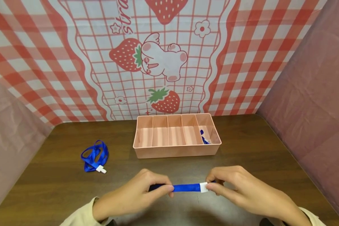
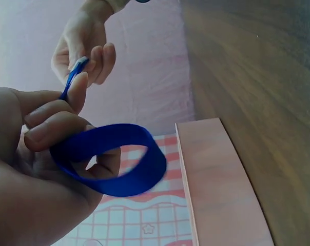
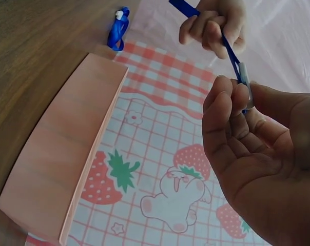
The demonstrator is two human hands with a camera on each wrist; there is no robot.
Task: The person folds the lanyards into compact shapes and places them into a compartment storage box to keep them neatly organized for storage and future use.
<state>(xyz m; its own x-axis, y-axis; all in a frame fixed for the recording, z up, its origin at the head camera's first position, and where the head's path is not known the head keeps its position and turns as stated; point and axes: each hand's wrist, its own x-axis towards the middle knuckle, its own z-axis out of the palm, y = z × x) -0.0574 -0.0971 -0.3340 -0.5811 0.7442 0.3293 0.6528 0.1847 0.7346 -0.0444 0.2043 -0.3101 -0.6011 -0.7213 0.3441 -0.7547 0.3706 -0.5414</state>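
Between both hands a blue lanyard [image 1: 186,188] is stretched over the front of the table. My left hand [image 1: 138,193] pinches its strap between thumb and fingers; in the left wrist view a loop of the strap [image 2: 150,169] hangs out past the fingers. My right hand [image 1: 243,188] pinches the white plastic clip [image 1: 204,187] at the other end, seen edge-on in the right wrist view [image 3: 245,84]. A second blue lanyard [image 1: 94,157] with a white clip lies coiled on the table at the left, apart from both hands.
A pink divided box [image 1: 175,151] stands beyond the hands, near the back of the table [image 1: 59,188]. Its rightmost compartment holds something blue with a white part [image 1: 205,140]. A red-and-white strawberry-print cloth [image 1: 169,62] hangs behind the table, with pinkish cloth at both sides.
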